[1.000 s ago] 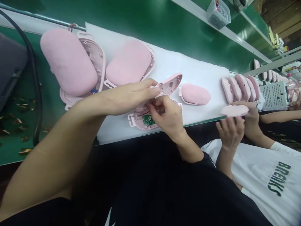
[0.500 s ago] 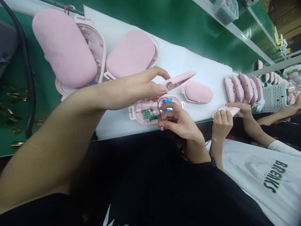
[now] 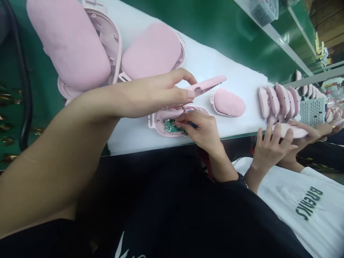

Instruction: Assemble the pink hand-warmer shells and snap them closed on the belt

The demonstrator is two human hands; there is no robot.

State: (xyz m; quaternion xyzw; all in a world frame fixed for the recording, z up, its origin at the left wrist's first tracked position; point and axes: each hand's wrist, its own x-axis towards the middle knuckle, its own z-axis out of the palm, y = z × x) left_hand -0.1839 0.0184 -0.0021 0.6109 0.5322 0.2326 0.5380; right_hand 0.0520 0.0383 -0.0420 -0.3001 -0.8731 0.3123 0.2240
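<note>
left hand [image 3: 158, 95] pinching pink lid [image 3: 208, 84] raised at 12 o'clock of open shell [image 3: 158, 122]; right hand [image 3: 202, 129] fingers closed on red wires [image 3: 185, 111] inside shell

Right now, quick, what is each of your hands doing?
Left hand: closed on the pink lid, held tilted.
Right hand: fingers pinched at the red wires in the open pink shell.

The shell halves [image 3: 206, 85] are pink. The soft pads [image 3: 153, 50] are pink too. The little board [image 3: 170, 125] inside is green, with red wires [image 3: 185, 111]. The worktop [image 3: 225, 28] is green with a white sheet [image 3: 204, 61]. The co-worker's shirt [image 3: 309, 200] is white with dark green letters.
</note>
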